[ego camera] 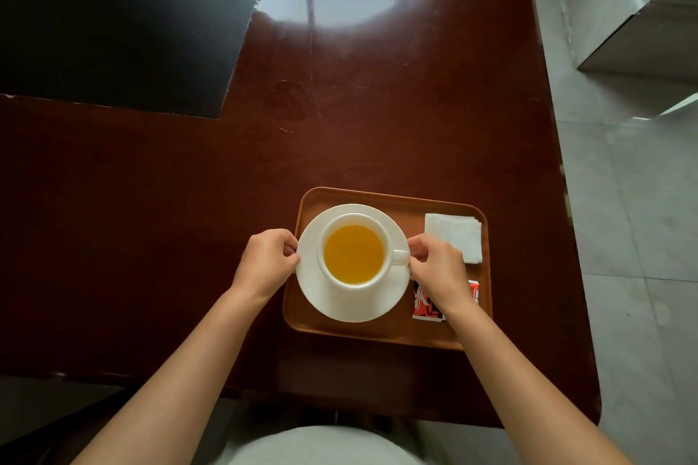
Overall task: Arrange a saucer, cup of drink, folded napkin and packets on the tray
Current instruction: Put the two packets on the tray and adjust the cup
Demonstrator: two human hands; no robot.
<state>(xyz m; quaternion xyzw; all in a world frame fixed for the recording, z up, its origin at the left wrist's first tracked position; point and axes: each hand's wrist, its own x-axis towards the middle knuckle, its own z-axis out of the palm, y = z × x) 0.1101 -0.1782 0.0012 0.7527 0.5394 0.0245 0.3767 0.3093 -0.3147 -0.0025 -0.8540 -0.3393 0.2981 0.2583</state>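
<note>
Both hands pinch the white saucer [351,298] at opposite rim edges. Left hand [266,262]: grip closed on the left rim. Right hand [438,268]: grip closed on the right rim, beside the handle of the cup [355,251]. Cup of orange drink sits on the saucer, on the brown tray [377,332]. Folded napkin [455,234] lies at the tray's far right; red packets [425,304] near right, partly under the right wrist. Tray rests on the dark tabletop [377,125].
</note>
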